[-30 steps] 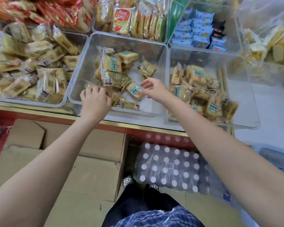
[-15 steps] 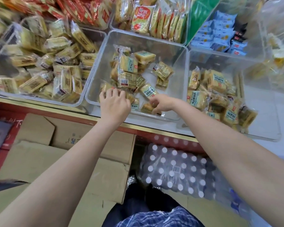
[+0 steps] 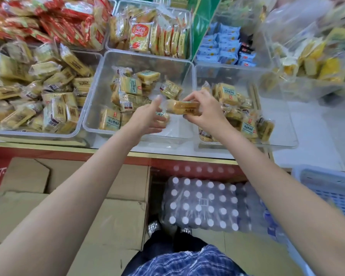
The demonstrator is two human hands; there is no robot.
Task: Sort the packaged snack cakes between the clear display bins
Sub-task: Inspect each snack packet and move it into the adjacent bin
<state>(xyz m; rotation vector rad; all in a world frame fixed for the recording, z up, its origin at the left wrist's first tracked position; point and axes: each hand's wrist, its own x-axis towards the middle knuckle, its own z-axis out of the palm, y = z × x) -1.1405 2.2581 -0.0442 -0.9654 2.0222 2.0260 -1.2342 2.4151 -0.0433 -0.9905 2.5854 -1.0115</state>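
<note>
Three clear bins stand side by side on the counter, each holding yellow packaged snack cakes: a full left bin (image 3: 79, 128), a sparse middle bin (image 3: 147, 60) and a right bin (image 3: 279, 124). My right hand (image 3: 204, 112) grips one snack cake (image 3: 182, 107) by its end, raised over the right side of the middle bin. My left hand (image 3: 147, 118) is just left of it, thumb up against that cake's wrapper, fingers curled round a second snack cake (image 3: 164, 116) with a green label.
Behind stand bins of red packets (image 3: 54, 22), orange-labelled packets (image 3: 147, 34), blue packets (image 3: 225, 46) and yellow cakes (image 3: 315, 62). Below the counter edge (image 3: 167, 155) lie cardboard boxes (image 3: 112, 216), a wrapped pack of bottles (image 3: 201, 204) and a blue basket (image 3: 331, 188).
Both hands rose from the front of the middle bin. The right hand lifted a cake; the left hand moved right to meet it.
</note>
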